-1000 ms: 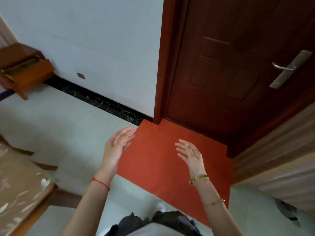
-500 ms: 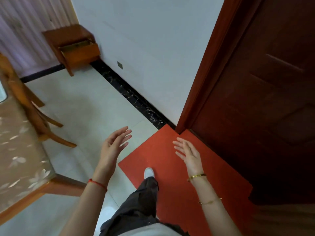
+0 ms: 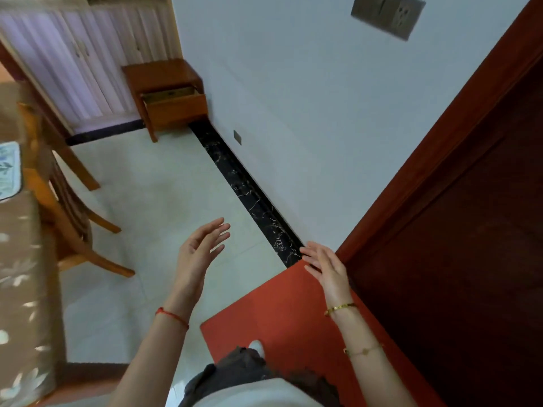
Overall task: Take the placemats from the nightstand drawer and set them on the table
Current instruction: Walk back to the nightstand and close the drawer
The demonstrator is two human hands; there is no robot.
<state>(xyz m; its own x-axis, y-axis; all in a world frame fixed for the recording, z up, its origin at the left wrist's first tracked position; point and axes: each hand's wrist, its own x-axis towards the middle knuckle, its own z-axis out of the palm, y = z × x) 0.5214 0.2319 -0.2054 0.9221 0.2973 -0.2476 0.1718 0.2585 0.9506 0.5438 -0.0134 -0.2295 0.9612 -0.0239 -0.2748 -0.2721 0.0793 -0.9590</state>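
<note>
So far, nothing of the task shows as done for sure: both your hands are empty. Your left hand (image 3: 197, 253) and your right hand (image 3: 327, 268) are raised in front of you with the fingers (image 3: 219, 232) spread and loose, grasping nothing.

The nightstand (image 3: 164, 92) stands well ahead of your fingers, against the wall beside the curtain (image 3: 88, 63). Its drawer (image 3: 174, 105) is already pulled out. Something pale and flat seems to lie inside, but it is too small to tell whether those are the placemats.

Far to the left of your left fingers, the worktop (image 3: 20, 274) carries a brown flowered cloth. A light patterned piece (image 3: 8, 171) lies on it at the frame's edge. It may be a placemat already set down, though only part of it shows, so I cannot say.

A wooden chair (image 3: 67, 212) stands between the worktop and the bare floor (image 3: 164, 201). You stand on a red mat (image 3: 279, 312) just below your right fingers, next to a dark door (image 3: 470, 259).

By my judgement, what is left is the walk to the drawer, the lifting of whatever placemats are inside, and the carry to the worktop.
</note>
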